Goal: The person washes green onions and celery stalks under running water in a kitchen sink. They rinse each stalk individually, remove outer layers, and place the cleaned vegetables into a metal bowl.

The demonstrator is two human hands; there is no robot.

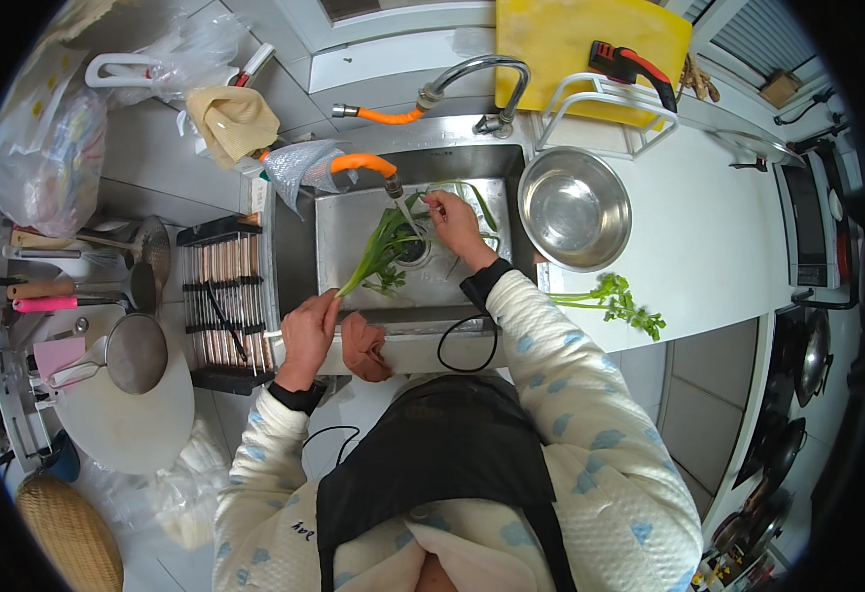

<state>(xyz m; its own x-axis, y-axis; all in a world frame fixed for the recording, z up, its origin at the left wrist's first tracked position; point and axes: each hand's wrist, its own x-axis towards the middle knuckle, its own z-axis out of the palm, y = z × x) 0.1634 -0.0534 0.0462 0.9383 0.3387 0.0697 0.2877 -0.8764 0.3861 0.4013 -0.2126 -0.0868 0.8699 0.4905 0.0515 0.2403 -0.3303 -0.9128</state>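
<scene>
My left hand grips the pale lower end of a green scallion-like stalk at the sink's front left. Its leaves slant up over the steel sink, under running water from an orange-hosed faucet. My right hand is beside the stream, fingertips pinched at the leaf ends; the exact hold is partly hidden. Behind that hand, a loose long green leaf curves across the basin. A leafy herb sprig lies below the stalk, near the drain.
A steel bowl sits at the sink's right edge, with celery-like sprigs on the white counter. A reddish cloth hangs over the front rim. Left stands a chopstick rack; behind, a yellow cutting board.
</scene>
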